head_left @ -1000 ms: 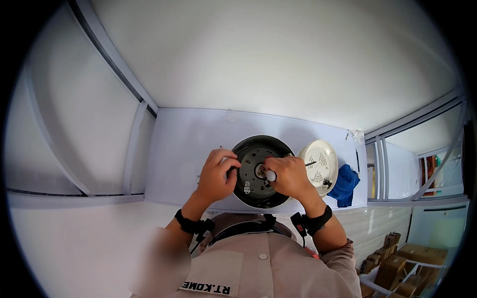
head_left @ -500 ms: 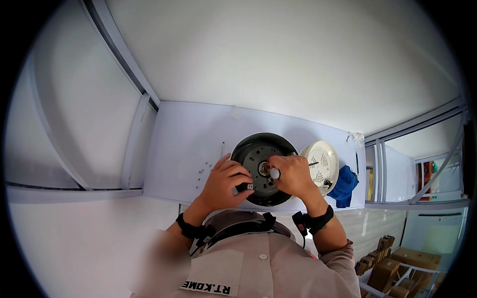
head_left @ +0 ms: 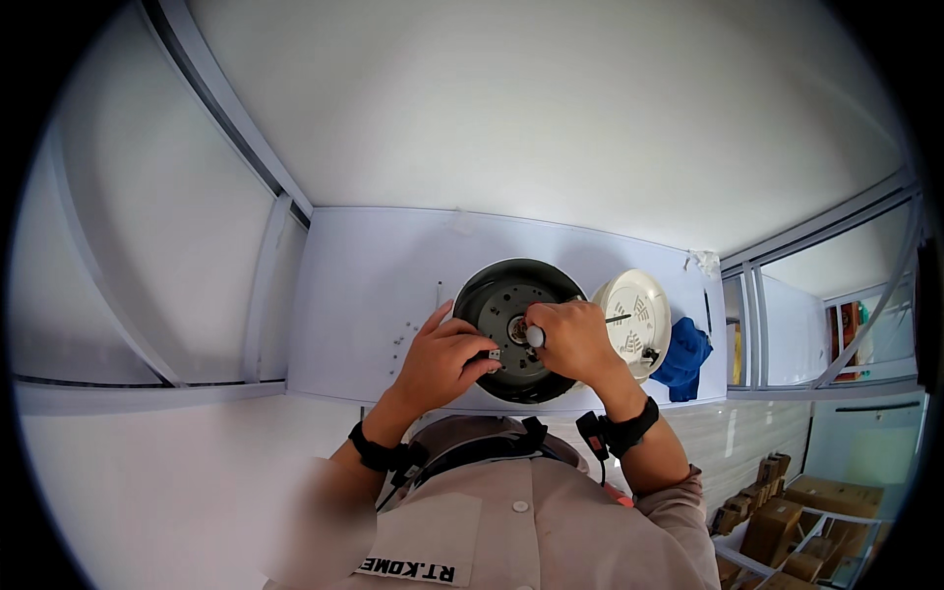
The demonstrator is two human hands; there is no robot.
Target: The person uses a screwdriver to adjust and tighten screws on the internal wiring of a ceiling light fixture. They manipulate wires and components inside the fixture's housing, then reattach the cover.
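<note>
A round dark grey metal housing [head_left: 492, 382] with holes in its floor stands open side up on the table. My right hand [head_left: 573, 342] is closed over its right side, wrapped round a screwdriver [head_left: 535, 336]. The grey handle end points left, and a thin dark shaft sticks out rightward above a cream round cover [head_left: 626, 287] with vent slots. My right fingertips sit near the housing's centre, where the hand hides what they touch. At the near left rim, my left hand [head_left: 441, 362] pinches a small pale block with holes [head_left: 495, 354] between thumb and fingers.
Several small screws [head_left: 398, 342] lie on the white table [head_left: 344, 285] left of the housing, near a thin pin-like piece [head_left: 440, 288]. A blue cloth [head_left: 683, 362] rests right of the cover. Walls bound the table's back; cardboard boxes [head_left: 772, 529] stand on the floor at lower right.
My right hand and the screwdriver have shifted slightly left and up in view. My left fingers have opened out a little, still on the pale block. The housing stays in about the same place.
</note>
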